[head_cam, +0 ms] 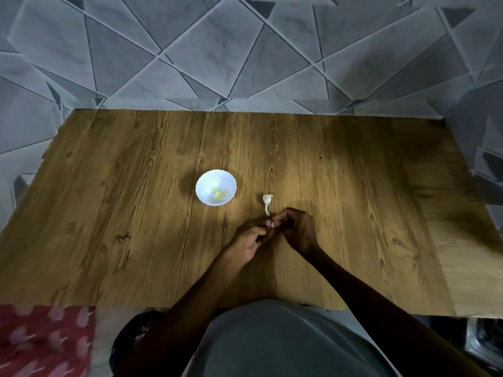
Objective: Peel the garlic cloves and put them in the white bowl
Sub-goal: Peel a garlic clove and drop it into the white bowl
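A small white bowl stands on the wooden table and holds a few pale yellow peeled cloves. To its right lies the rest of a garlic bulb with a dry stalk, resting on the wood. Just below it my left hand and my right hand meet, fingertips together, pinching a small garlic clove between them. Most of the clove is hidden by my fingers.
A grey tiled wall rises behind the table's far edge. A red patterned cloth lies at the lower left below the near edge. My body fills the bottom middle of the view.
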Tool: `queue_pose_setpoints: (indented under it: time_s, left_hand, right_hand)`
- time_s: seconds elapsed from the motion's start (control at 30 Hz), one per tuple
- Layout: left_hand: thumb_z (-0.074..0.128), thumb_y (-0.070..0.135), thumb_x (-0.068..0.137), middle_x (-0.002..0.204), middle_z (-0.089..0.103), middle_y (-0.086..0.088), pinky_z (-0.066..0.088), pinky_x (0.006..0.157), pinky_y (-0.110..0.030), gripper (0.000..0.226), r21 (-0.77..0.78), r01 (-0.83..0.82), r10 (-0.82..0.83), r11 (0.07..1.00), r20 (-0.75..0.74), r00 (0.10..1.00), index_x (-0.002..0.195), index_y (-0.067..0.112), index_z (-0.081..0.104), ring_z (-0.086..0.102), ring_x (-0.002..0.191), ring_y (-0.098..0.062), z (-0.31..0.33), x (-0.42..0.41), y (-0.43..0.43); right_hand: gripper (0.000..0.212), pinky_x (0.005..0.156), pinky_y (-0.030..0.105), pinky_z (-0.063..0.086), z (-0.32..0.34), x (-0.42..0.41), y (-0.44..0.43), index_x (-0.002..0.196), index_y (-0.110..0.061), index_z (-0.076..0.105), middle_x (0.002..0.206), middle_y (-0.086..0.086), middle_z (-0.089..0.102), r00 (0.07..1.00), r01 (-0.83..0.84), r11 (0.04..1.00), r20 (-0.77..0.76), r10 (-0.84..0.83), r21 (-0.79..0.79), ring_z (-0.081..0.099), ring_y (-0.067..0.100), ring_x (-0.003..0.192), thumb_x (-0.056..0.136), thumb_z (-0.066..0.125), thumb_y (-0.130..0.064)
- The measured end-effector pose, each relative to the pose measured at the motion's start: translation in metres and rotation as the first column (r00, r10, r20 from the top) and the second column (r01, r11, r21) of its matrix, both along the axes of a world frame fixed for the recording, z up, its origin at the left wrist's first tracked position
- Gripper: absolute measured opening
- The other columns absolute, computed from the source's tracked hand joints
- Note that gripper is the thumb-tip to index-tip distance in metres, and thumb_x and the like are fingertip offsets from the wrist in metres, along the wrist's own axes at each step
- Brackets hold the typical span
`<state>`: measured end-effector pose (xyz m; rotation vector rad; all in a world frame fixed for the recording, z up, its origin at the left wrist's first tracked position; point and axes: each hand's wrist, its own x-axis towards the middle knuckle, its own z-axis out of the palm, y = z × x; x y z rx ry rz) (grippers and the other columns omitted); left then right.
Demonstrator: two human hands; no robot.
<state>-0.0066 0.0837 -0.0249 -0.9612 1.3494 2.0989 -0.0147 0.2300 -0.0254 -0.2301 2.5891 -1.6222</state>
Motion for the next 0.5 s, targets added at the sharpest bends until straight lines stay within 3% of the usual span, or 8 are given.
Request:
queue_pose_setpoints:
  time_s: [0.07, 0.13, 0.17, 0.23, 0.3, 0.37, 0.5]
  left_hand:
    - [0.059, -0.011, 0.086, 0.090, 0.073, -0.007, 0.053, 0.076, -0.020, 0.022, -0.324, 0.123, -0.189, 0.938, -0.183, 0.965, 0.093, 0.005, 0.073, 0.065, 0.088, -0.019, -0.007, 0.002, -0.003]
    - [0.065, -0.004, 0.082, 0.097, 0.074, -0.001, 0.050, 0.085, -0.020, 0.024, -0.740, 0.167, -0.491, 0.651, -0.243, 0.836, 0.097, 0.012, 0.075, 0.065, 0.094, -0.013, -0.013, 0.001, -0.008]
    - [0.068, -0.001, 0.079, 0.106, 0.072, -0.001, 0.049, 0.094, -0.025, 0.029, -0.854, 0.150, -0.599, 0.498, -0.214, 0.771, 0.103, 0.014, 0.073, 0.063, 0.102, -0.014, -0.015, 0.001, -0.009]
    - [0.072, 0.007, 0.076, 0.133, 0.056, -0.006, 0.037, 0.109, -0.033, 0.050, -0.954, 0.163, -0.748, 0.250, -0.083, 0.658, 0.125, 0.012, 0.062, 0.048, 0.125, -0.024, -0.017, 0.002, -0.012]
    - [0.074, 0.015, 0.077, 0.148, 0.039, -0.007, 0.028, 0.113, -0.034, 0.065, -0.979, 0.186, -0.821, 0.089, 0.033, 0.570, 0.137, 0.010, 0.050, 0.034, 0.135, -0.028, -0.022, 0.003, -0.013]
    - [0.074, 0.020, 0.079, 0.151, 0.035, -0.008, 0.025, 0.115, -0.034, 0.068, -0.984, 0.165, -0.827, 0.065, 0.040, 0.561, 0.140, 0.010, 0.047, 0.031, 0.138, -0.028, -0.025, 0.004, -0.012]
    - [0.080, 0.029, 0.072, 0.145, 0.044, -0.006, 0.030, 0.110, -0.033, 0.067, -0.987, 0.113, -0.798, 0.118, -0.026, 0.602, 0.132, 0.013, 0.056, 0.037, 0.133, -0.027, -0.027, 0.002, -0.012]
  right_hand:
    - [0.014, 0.072, 0.024, 0.058, -0.002, -0.007, 0.002, 0.084, -0.013, 0.072, 0.080, -0.006, 0.072, 0.988, 0.101, 0.993, 0.109, -0.106, 0.053, 0.070, 0.007, 0.076, 0.081, 0.074, 0.001]
    - [0.011, 0.074, 0.024, 0.057, -0.004, -0.013, 0.003, 0.083, -0.017, 0.071, 0.081, -0.005, 0.071, 0.985, 0.081, 0.958, 0.126, -0.119, 0.273, 0.066, 0.006, 0.075, 0.084, 0.074, -0.006]
    - [0.007, 0.074, 0.023, 0.055, -0.004, -0.013, 0.003, 0.086, -0.016, 0.071, 0.086, -0.003, 0.072, 0.989, 0.036, 0.915, 0.119, -0.091, 0.403, 0.065, 0.007, 0.076, 0.086, 0.071, -0.009]
    - [0.010, 0.073, 0.021, 0.051, -0.002, -0.010, -0.001, 0.100, -0.012, 0.068, 0.097, 0.003, 0.071, 0.996, -0.049, 0.811, 0.094, -0.007, 0.583, 0.066, 0.012, 0.083, 0.092, 0.063, -0.010]
    - [0.016, 0.077, 0.024, 0.051, 0.001, -0.004, -0.006, 0.109, -0.008, 0.065, 0.104, 0.008, 0.069, 0.994, -0.107, 0.754, 0.063, 0.087, 0.648, 0.066, 0.019, 0.092, 0.094, 0.059, -0.008]
    - [0.022, 0.083, 0.028, 0.051, 0.003, -0.001, -0.012, 0.116, -0.006, 0.061, 0.110, 0.010, 0.067, 0.985, -0.159, 0.701, 0.064, 0.160, 0.696, 0.064, 0.022, 0.098, 0.094, 0.059, -0.010]
    - [0.032, 0.081, 0.028, 0.046, 0.001, -0.010, -0.024, 0.123, -0.008, 0.056, 0.116, 0.009, 0.064, 0.964, -0.232, 0.526, 0.121, 0.236, 0.819, 0.062, 0.023, 0.101, 0.094, 0.062, -0.020]
